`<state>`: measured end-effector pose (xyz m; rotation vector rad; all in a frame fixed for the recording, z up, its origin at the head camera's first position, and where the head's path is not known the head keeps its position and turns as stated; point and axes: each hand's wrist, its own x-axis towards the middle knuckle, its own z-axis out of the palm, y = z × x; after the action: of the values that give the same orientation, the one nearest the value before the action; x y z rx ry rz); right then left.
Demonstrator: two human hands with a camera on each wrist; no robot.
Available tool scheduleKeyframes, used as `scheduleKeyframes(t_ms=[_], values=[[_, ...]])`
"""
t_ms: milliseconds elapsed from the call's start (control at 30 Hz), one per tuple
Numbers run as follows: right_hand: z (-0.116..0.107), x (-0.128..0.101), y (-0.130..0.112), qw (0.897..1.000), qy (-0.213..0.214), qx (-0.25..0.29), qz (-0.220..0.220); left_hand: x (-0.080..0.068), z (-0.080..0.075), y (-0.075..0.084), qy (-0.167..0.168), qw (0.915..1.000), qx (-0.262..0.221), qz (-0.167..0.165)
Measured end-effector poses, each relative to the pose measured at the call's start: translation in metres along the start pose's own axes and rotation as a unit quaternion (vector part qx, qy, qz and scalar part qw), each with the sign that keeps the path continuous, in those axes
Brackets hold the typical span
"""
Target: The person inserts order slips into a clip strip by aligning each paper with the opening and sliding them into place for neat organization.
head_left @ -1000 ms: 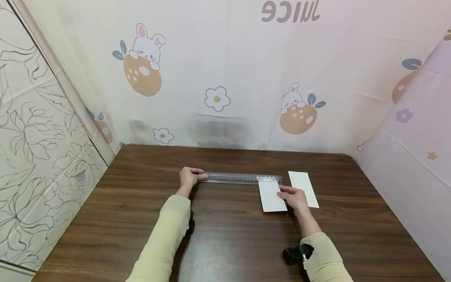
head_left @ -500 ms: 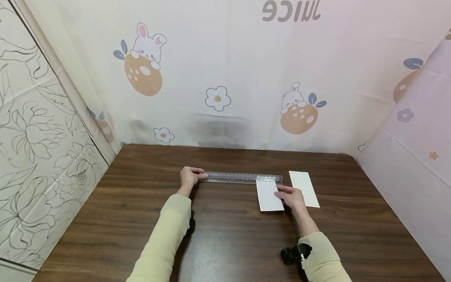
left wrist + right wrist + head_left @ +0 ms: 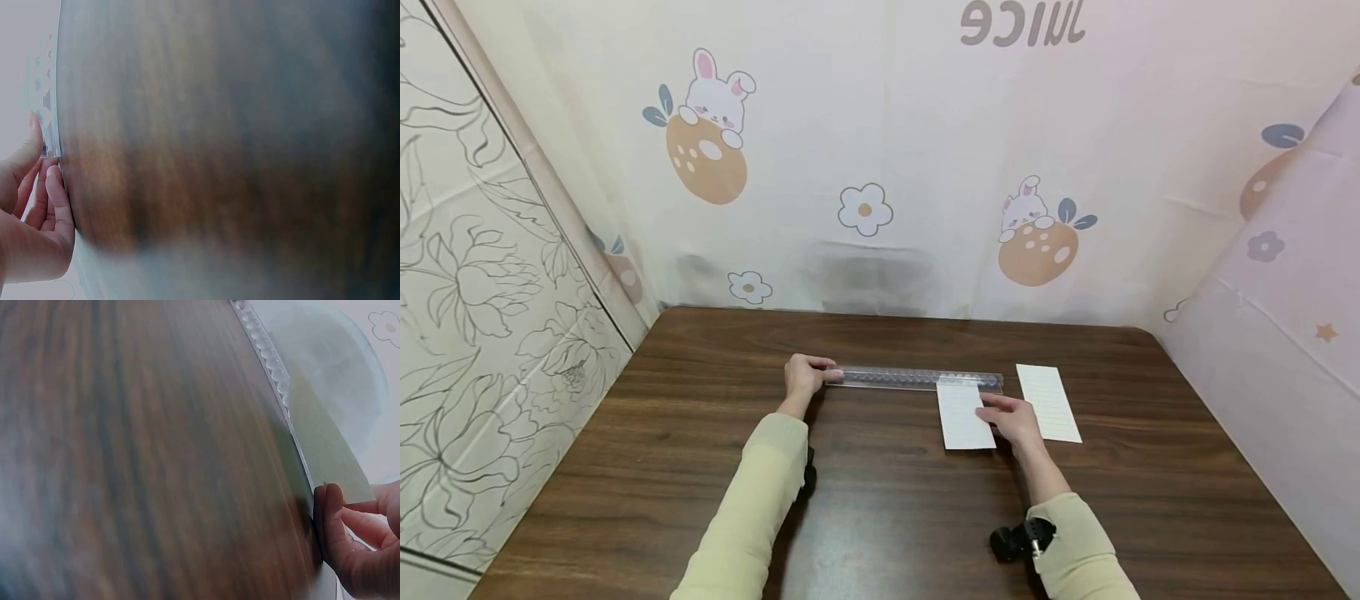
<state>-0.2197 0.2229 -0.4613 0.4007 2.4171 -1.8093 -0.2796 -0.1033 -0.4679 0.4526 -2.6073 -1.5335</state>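
A long clear plastic ticket rail (image 3: pixel 887 378) with a row of round beads (image 3: pixel 265 353) lies across the far part of the table. My left hand (image 3: pixel 803 382) holds its left end; in the left wrist view the thumb is above the rail end, with fingers (image 3: pixel 59 194) below. Toward the rail's right end, a white lined paper slip (image 3: pixel 962 421) meets the rail with its top edge and hangs toward me. My right hand (image 3: pixel 1013 419) pinches that slip by its right edge. Seen from the right wrist, the slip (image 3: pixel 325 440) stands slightly tilted off the table.
A second lined paper slip (image 3: pixel 1051 404) lies on the dark wooden table (image 3: pixel 880 508), to the right of the rail and beyond my right hand. Behind the table hangs a printed curtain (image 3: pixel 925 167). A black wrist camera (image 3: pixel 1022 540) is strapped to my right forearm.
My right hand has slid the paper slip a little to the left along the rail. The left hand and the rail have stayed in place, as has the second slip.
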Motion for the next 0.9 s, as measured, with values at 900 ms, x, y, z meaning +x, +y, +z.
scheduleKeyframes(t_ms=[900], values=[[0.018,0.001,-0.001,1.0,-0.004,0.007,0.007,-0.001,0.0,0.0,0.001,1.0,0.006,-0.003]])
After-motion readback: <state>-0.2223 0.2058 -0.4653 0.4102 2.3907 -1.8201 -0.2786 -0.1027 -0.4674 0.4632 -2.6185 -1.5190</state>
